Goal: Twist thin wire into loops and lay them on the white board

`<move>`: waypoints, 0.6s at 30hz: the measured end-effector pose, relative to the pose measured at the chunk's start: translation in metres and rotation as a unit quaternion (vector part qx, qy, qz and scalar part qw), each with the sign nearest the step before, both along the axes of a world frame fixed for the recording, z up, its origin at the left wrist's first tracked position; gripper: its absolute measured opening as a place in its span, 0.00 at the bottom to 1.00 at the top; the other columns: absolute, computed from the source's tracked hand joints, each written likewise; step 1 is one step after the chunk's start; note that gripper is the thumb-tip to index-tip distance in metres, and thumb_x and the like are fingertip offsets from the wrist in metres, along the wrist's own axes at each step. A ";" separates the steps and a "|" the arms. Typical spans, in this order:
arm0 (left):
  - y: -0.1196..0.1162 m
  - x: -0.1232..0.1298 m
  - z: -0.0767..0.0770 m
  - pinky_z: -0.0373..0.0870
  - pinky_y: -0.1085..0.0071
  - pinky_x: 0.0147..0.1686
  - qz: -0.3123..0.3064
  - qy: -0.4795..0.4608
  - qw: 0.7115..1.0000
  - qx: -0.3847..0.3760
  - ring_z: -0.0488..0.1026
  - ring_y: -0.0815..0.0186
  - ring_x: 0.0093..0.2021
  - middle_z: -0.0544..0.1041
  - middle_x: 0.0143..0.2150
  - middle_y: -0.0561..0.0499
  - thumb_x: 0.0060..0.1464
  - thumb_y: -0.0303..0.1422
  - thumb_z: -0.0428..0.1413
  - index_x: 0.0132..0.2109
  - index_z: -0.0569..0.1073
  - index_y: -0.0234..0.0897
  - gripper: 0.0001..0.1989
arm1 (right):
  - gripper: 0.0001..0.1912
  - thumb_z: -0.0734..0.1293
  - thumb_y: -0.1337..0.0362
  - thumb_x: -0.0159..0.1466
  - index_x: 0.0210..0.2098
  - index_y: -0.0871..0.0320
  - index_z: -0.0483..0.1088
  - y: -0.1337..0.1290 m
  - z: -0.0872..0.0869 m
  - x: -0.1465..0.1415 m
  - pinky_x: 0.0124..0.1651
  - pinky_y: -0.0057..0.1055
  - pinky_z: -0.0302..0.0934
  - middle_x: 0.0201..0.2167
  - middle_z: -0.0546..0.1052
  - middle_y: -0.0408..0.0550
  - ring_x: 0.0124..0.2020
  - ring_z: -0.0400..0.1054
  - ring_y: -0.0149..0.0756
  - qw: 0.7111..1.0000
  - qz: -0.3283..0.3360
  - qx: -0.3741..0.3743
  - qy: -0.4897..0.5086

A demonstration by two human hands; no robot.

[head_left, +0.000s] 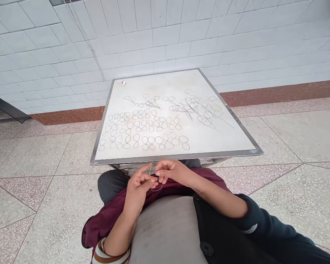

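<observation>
Over my lap, just before the table's near edge, my left hand (139, 183) and my right hand (169, 171) meet, their fingertips pinched on one thin wire (157, 190). One loop of it bows out below the fingers and another curves up above them. The crossing between the loops is hidden by my fingertips. On the white table (214, 143) lie rows of wire figure-eights (184, 142) at the near left. Looser wires with long straight tails (209, 113) lie tangled at the right, and a few more lie toward the back.
A small red and white item (123, 83) sits in the table's back left corner. The table has a raised-looking metal edge (176, 157). Behind it stands a white tiled wall (167, 33) with a hanging cord (92, 47). A dark object (5, 110) is at the far left.
</observation>
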State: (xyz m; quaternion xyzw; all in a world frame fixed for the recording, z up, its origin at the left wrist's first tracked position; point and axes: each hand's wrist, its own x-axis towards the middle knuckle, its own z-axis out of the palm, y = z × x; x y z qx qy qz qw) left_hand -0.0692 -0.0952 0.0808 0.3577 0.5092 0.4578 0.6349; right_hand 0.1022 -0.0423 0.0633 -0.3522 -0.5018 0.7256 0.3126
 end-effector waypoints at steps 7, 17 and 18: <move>0.000 0.002 0.002 0.72 0.66 0.39 -0.014 0.028 1.000 -0.004 0.76 0.66 0.30 0.79 0.28 0.51 0.47 0.34 0.65 0.52 0.73 0.34 0.25 | 0.18 0.72 0.51 0.56 0.31 0.60 0.69 -0.001 -0.002 -0.001 0.28 0.27 0.69 0.22 0.76 0.42 0.23 0.73 0.29 1.000 -0.012 0.012 -0.022; 0.000 0.005 -0.005 0.69 0.69 0.38 -0.006 0.118 0.992 0.036 0.74 0.67 0.30 0.78 0.29 0.54 0.47 0.30 0.62 0.56 0.70 0.38 0.26 | 0.17 0.70 0.51 0.57 0.31 0.60 0.70 -0.005 0.004 -0.003 0.26 0.25 0.67 0.21 0.74 0.41 0.23 0.70 0.28 0.994 -0.029 0.047 -0.092; -0.001 0.006 -0.004 0.69 0.69 0.38 0.000 0.125 0.991 0.041 0.73 0.67 0.30 0.77 0.28 0.54 0.48 0.29 0.62 0.56 0.69 0.38 0.27 | 0.16 0.69 0.51 0.58 0.33 0.59 0.70 -0.005 0.004 -0.003 0.25 0.25 0.66 0.22 0.74 0.41 0.23 0.69 0.28 0.993 -0.035 0.055 -0.101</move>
